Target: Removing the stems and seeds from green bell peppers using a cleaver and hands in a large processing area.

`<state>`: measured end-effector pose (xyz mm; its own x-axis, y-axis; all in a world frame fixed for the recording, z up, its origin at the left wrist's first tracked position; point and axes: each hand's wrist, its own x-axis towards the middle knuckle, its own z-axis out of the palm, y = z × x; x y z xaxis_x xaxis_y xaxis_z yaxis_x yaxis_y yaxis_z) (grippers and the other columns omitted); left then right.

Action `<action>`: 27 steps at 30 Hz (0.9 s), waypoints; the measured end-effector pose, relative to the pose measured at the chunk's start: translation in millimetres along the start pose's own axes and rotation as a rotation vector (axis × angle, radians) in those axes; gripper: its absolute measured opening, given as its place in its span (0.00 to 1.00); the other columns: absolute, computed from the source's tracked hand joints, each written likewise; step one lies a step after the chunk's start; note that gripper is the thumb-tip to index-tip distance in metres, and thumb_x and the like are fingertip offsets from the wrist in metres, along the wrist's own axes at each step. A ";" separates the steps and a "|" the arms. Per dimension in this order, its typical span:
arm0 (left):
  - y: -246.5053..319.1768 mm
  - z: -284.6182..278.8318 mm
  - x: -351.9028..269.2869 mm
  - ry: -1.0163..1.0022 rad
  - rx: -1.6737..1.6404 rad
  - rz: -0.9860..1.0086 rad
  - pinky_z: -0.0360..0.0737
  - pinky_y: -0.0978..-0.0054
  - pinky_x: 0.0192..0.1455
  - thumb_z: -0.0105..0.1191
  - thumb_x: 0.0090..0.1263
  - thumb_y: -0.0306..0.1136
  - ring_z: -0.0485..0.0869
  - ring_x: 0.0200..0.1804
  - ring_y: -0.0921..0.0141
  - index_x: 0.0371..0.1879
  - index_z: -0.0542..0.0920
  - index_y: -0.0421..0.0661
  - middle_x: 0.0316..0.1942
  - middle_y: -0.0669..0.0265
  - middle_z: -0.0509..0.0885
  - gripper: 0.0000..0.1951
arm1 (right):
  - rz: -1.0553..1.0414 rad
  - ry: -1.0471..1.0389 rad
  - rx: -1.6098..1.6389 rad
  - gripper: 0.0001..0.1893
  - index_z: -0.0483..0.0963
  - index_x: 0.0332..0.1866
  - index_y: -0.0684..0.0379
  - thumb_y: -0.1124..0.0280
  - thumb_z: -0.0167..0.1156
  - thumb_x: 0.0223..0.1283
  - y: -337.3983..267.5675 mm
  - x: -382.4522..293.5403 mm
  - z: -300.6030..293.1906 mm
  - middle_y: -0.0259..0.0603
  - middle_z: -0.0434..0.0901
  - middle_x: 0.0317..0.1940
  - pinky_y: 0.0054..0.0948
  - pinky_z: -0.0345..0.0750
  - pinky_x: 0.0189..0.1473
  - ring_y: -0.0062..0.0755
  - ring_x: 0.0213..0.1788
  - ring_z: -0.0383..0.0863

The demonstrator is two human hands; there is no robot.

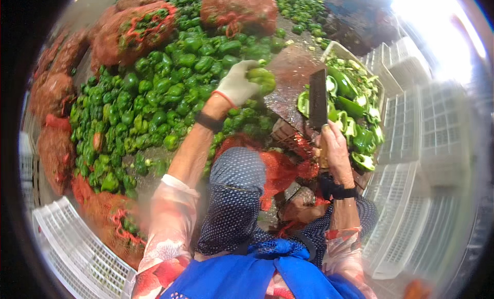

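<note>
My left hand (240,83), in a pale glove with a red cuff, holds a green bell pepper (262,81) just left of a wet, reddish-brown cutting board (287,81). My bare right hand (335,148) grips the handle of a cleaver (318,98), its broad dark blade pointing away from me over the board's right side. A cut pepper piece (303,104) shows at the blade's left edge. Right of the blade, halved green peppers (343,85) and pale trimmings fill a light plastic crate (380,73). The blade hides part of the cut peppers.
A large heap of whole green peppers (154,102) covers the floor ahead and left. Red mesh sacks (131,36) ring it. White plastic crates (401,121) are stacked at the right; another white crate (77,249) stands at lower left. Red netting (279,175) lies near my knees.
</note>
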<state>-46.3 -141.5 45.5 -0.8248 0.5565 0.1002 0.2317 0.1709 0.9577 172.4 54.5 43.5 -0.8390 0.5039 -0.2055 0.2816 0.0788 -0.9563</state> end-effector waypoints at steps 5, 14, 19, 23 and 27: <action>-6.5 59.7 26.7 -0.173 0.309 0.249 0.76 0.69 0.55 0.58 0.56 0.27 0.80 0.50 0.56 0.49 0.77 0.38 0.46 0.50 0.81 0.19 | 0.089 -0.074 0.124 0.23 0.64 0.63 0.64 0.60 0.47 0.70 -4.8 -10.8 7.2 0.31 0.72 0.23 0.18 0.70 0.22 0.17 0.21 0.71; -56.1 60.3 36.1 0.009 0.220 0.181 0.73 0.67 0.57 0.57 0.57 0.27 0.77 0.53 0.57 0.51 0.77 0.43 0.48 0.52 0.79 0.20 | -0.054 -0.108 0.098 0.21 0.64 0.64 0.60 0.62 0.47 0.71 -14.3 -9.4 2.8 0.33 0.72 0.22 0.19 0.69 0.22 0.20 0.19 0.71; -64.7 56.8 42.2 0.034 0.248 0.164 0.75 0.66 0.54 0.56 0.57 0.29 0.79 0.49 0.55 0.49 0.80 0.47 0.43 0.53 0.81 0.18 | -0.341 -0.089 0.101 0.22 0.60 0.66 0.63 0.65 0.46 0.71 -82.4 -32.0 17.9 0.36 0.71 0.23 0.19 0.68 0.21 0.19 0.19 0.69; -57.6 53.0 39.9 0.079 0.161 0.089 0.76 0.67 0.52 0.56 0.58 0.28 0.80 0.48 0.57 0.48 0.79 0.42 0.44 0.52 0.81 0.17 | -0.371 -0.033 0.023 0.23 0.59 0.65 0.64 0.66 0.46 0.69 -95.7 -27.0 37.3 0.35 0.71 0.25 0.19 0.68 0.21 0.19 0.20 0.68; -47.5 46.2 37.0 0.038 0.179 -0.030 0.81 0.74 0.45 0.56 0.64 0.28 0.83 0.41 0.66 0.49 0.76 0.38 0.45 0.55 0.82 0.15 | -0.256 -0.306 -0.639 0.21 0.69 0.56 0.64 0.59 0.43 0.69 -22.5 31.7 34.5 0.42 0.77 0.22 0.32 0.75 0.28 0.31 0.23 0.79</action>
<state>-64.0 -91.4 -8.7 -0.8510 0.5181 0.0859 0.2918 0.3305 0.8976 123.3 38.9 51.4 -0.9802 0.1485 -0.1306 0.1974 0.6919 -0.6945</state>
